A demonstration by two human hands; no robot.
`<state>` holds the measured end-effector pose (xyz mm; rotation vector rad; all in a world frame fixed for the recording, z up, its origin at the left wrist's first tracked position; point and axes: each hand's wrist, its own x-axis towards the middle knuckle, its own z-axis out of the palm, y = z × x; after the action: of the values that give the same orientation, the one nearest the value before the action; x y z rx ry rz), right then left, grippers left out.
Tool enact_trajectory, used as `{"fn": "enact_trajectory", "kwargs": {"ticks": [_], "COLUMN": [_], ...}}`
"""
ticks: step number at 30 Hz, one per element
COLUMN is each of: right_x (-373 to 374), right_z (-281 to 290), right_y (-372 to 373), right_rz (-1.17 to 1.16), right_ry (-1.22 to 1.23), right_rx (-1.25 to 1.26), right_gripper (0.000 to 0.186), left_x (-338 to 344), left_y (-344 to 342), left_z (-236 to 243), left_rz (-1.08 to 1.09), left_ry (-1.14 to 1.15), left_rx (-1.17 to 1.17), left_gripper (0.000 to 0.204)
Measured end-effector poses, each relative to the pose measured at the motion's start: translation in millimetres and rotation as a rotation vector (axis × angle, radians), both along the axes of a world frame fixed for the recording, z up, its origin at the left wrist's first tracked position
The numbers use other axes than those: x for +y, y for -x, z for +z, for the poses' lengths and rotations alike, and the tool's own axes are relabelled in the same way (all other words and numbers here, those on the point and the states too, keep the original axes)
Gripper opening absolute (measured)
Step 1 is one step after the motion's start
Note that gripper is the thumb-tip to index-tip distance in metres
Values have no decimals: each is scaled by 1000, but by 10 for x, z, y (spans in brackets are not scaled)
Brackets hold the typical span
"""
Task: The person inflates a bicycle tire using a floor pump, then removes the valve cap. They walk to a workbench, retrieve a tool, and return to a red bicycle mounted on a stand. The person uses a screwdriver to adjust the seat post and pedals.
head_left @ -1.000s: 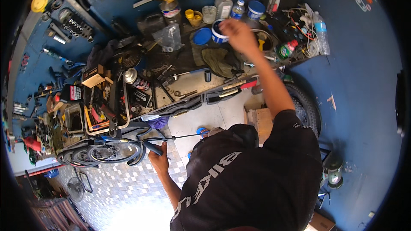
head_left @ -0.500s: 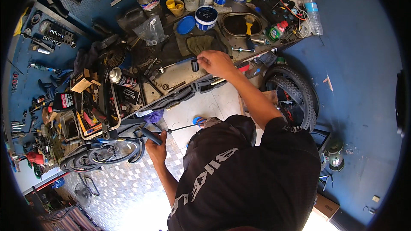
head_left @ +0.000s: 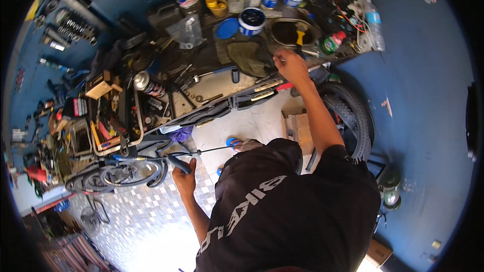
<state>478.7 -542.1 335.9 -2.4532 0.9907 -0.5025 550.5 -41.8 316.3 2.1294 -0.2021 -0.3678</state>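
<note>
Held in my left hand (head_left: 185, 177) is a dark grey tube (head_left: 178, 163), with a thin dark rod (head_left: 217, 149) running across beside it. The fingers wrap round the tube, low in front of the bench. My right hand (head_left: 292, 66) hovers at the bench's front edge, fingertips pinched together; what they hold, if anything, is hidden. Close by its fingers lies a dark green cloth (head_left: 248, 58). A brush with a yellow handle (head_left: 300, 35) leans in an oval metal tray (head_left: 275, 34) beyond the hand. On the bench stands a short black cylinder (head_left: 235, 75), apart from both hands.
Bottles, a blue-and-white tub (head_left: 251, 23) and its blue lid (head_left: 227, 28) stand along the back. A spray can (head_left: 147, 84) and a tool tray (head_left: 137, 138) are at left. Bicycle tyres (head_left: 353, 116) lean below right. Tools hang on the blue wall.
My right hand has moved right along the bench, away from the black cylinder, to where a silver rod lay. My left hand still grips the tube. The view has shifted slightly.
</note>
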Motion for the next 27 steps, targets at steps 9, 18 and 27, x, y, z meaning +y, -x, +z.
{"fn": "enact_trajectory", "kwargs": {"ticks": [9,18,27], "right_x": [815,1336,1248], "right_z": [21,236,175], "right_y": [-647,-1191,-1037], "right_rz": [403,657,645], "right_ry": [-145,-63,-11], "right_rx": [-128,-172,-158], "right_gripper": [17,17,17], "left_x": [-170,110,112], "left_y": [10,256,116], "left_z": [107,-44,-31], "left_rz": [12,103,50], "left_ry": [-2,-1,-15], "left_rx": [-23,-51,-103], "left_gripper": [43,46,47]}}
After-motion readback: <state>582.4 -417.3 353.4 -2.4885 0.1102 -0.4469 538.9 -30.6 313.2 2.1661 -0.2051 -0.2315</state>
